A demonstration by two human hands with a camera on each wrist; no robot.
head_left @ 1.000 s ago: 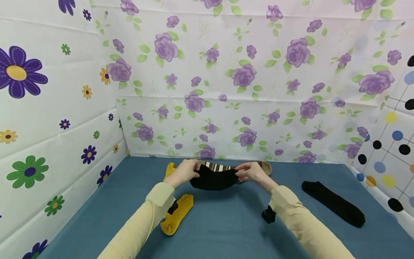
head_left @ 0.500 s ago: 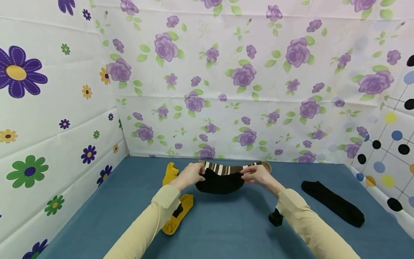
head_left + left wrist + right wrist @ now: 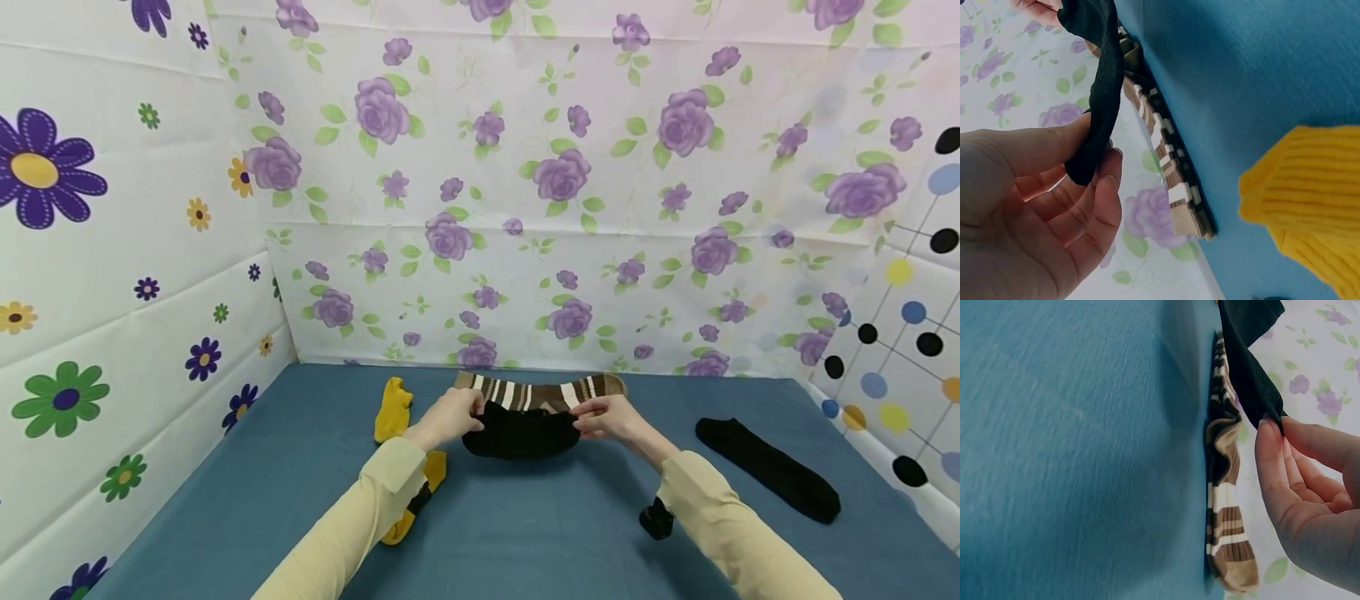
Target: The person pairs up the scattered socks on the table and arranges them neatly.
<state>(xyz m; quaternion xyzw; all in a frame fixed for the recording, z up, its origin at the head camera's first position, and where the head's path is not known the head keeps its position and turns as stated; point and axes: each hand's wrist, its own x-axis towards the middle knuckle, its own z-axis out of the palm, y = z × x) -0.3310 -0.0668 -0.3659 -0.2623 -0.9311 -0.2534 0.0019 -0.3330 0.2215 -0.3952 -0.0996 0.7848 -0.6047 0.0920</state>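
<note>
A black sock (image 3: pixel 521 435) is stretched sideways between both hands, sagging a little above the table. My left hand (image 3: pixel 453 417) pinches one end of it between thumb and fingers; the left wrist view shows that sock end (image 3: pixel 1088 156) up close. At the other end my right hand (image 3: pixel 611 418) pinches it with thumb and fingertips, seen too in the right wrist view on the sock's corner (image 3: pixel 1266 400). Just behind lie brown, white-striped socks (image 3: pixel 525 392), partly hidden by the black one. Another black sock (image 3: pixel 768 468) lies flat on the right.
Yellow socks lie left of centre: one crumpled at the back (image 3: pixel 393 410), one nearer (image 3: pixel 435 471) partly covered by the left sleeve (image 3: pixel 393 475). The blue table (image 3: pixel 540 533) ends against flower-printed cloth walls (image 3: pixel 420 200) behind and on the left; a dotted cloth (image 3: pixel 892 358) hangs right.
Both hands have moved slightly right and nearer, carrying the black sock between them. More of the striped socks behind now shows. The other socks stay in place.
</note>
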